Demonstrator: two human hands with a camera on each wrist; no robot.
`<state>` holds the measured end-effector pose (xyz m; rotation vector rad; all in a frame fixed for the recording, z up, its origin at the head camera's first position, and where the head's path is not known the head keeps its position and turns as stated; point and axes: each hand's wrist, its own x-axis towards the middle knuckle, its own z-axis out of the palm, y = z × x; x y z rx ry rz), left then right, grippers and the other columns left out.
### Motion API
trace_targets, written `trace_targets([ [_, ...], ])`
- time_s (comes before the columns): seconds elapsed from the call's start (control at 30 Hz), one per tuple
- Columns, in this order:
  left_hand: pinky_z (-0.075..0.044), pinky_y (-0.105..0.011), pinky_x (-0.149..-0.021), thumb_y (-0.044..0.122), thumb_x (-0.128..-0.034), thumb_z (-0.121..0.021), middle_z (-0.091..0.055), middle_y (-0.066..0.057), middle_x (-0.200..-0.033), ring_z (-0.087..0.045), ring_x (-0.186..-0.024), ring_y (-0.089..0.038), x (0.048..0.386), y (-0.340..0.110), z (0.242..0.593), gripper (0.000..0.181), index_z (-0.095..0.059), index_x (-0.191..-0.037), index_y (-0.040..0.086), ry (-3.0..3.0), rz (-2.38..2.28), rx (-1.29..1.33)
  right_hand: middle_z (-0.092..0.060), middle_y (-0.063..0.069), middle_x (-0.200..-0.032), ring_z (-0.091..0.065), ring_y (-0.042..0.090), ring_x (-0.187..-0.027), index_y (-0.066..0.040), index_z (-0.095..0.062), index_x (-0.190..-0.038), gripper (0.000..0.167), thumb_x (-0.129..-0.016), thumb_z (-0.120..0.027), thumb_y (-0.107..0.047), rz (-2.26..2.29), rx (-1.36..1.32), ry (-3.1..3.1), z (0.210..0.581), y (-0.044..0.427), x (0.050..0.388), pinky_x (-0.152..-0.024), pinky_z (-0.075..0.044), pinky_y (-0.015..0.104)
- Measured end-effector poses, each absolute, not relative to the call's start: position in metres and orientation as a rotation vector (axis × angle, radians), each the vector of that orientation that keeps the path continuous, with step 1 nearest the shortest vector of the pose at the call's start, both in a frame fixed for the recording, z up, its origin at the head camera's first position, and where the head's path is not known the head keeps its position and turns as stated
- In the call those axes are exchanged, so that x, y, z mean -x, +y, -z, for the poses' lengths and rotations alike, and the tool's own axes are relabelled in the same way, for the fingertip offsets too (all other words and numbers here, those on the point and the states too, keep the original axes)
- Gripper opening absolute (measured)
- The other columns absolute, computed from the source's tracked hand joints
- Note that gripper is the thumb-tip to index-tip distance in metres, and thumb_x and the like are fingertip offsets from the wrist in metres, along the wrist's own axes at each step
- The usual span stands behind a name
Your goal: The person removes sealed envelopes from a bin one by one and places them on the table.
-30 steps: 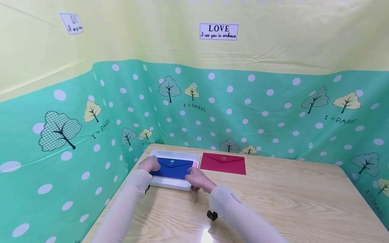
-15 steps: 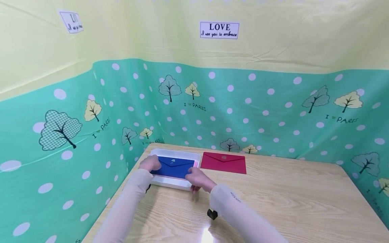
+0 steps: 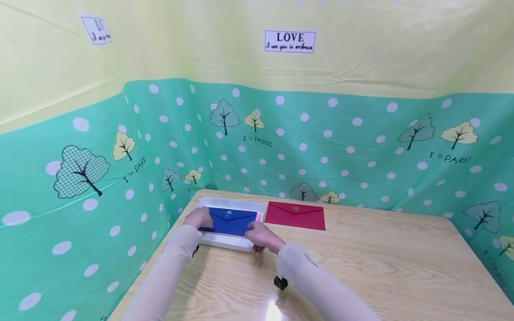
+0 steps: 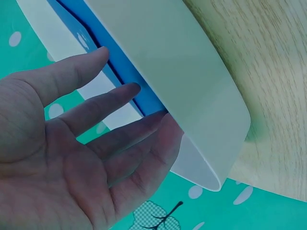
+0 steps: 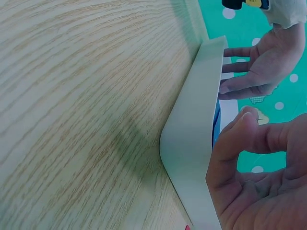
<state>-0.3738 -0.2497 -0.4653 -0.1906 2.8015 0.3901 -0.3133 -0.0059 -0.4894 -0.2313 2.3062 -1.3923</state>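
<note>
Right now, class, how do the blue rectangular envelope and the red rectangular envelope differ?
The blue rectangular envelope is inside the white rectangular tray; the red rectangular envelope lies outside, on the wooden table. The left hand partly covers the blue envelope; the red envelope is uncovered. Both have pointed flaps.

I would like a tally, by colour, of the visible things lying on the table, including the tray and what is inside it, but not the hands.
Blue envelope: 1
Red envelope: 1
White tray: 1
Pink item, mostly hidden: 1
Total: 4 visible
</note>
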Motion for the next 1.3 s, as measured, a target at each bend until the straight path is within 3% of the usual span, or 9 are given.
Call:
trace_targets([
  [0.47, -0.054, -0.052, -0.091, 0.013, -0.0882, -0.083, -0.068, -0.020, -0.110, -0.062, -0.093, -0.032, 0.3691, -0.2476, 0.4706, 0.038, -0.066, -0.114, -0.008, 2.832, -0.345, 0.148, -0.064, 0.019, -0.110, -0.054, 0.016, -0.047, 0.006, -0.045, -0.151, 0.052, -0.104, -0.055, -0.011, 1.448, 0.248, 2.303, 0.4893, -0.0041, 0.3076, -0.044, -0.049, 0.026],
  [0.8, -0.054, -0.051, -0.092, 0.016, -0.0882, -0.084, -0.067, -0.020, -0.112, -0.062, -0.095, -0.032, 0.3687, -0.2457, 0.4688, 0.046, -0.063, -0.122, -0.008, 2.828, -0.336, 0.169, -0.066, 0.015, -0.086, -0.053, 0.017, -0.045, 0.005, -0.046, -0.152, 0.050, -0.105, -0.054, -0.011, 1.431, 0.300, 2.361, 0.4916, -0.0048, 0.3085, -0.044, -0.049, 0.027],
  [1.03, -0.054, -0.051, -0.092, 0.015, -0.0882, -0.084, -0.067, -0.019, -0.111, -0.061, -0.094, -0.032, 0.3680, -0.2454, 0.4678, 0.045, -0.063, -0.121, -0.008, 2.827, -0.349, 0.164, -0.057, 0.010, -0.065, -0.052, 0.017, -0.044, 0.005, -0.047, -0.151, 0.049, -0.104, -0.054, -0.008, 1.435, 0.319, 2.349, 0.4893, -0.0029, 0.3071, -0.044, -0.049, 0.028],
  [1.2, -0.053, -0.051, -0.094, 0.016, -0.0885, -0.084, -0.067, -0.018, -0.110, -0.062, -0.096, -0.031, 0.3691, -0.2447, 0.4679, 0.046, -0.063, -0.122, -0.007, 2.816, -0.339, 0.168, -0.057, 0.011, -0.069, -0.052, 0.018, -0.045, 0.005, -0.049, -0.149, 0.048, -0.103, -0.054, -0.007, 1.463, 0.313, 2.343, 0.4902, -0.0032, 0.3084, -0.046, -0.051, 0.032],
  [1.3, -0.052, -0.052, -0.096, 0.016, -0.0898, -0.083, -0.067, -0.018, -0.113, -0.061, -0.098, -0.031, 0.3698, -0.2439, 0.4675, 0.046, -0.062, -0.123, -0.008, 2.808, -0.339, 0.175, -0.061, 0.013, -0.086, -0.051, 0.019, -0.046, 0.005, -0.052, -0.147, 0.046, -0.103, -0.054, -0.007, 1.504, 0.282, 2.354, 0.4902, -0.0038, 0.3098, -0.050, -0.055, 0.035],
])
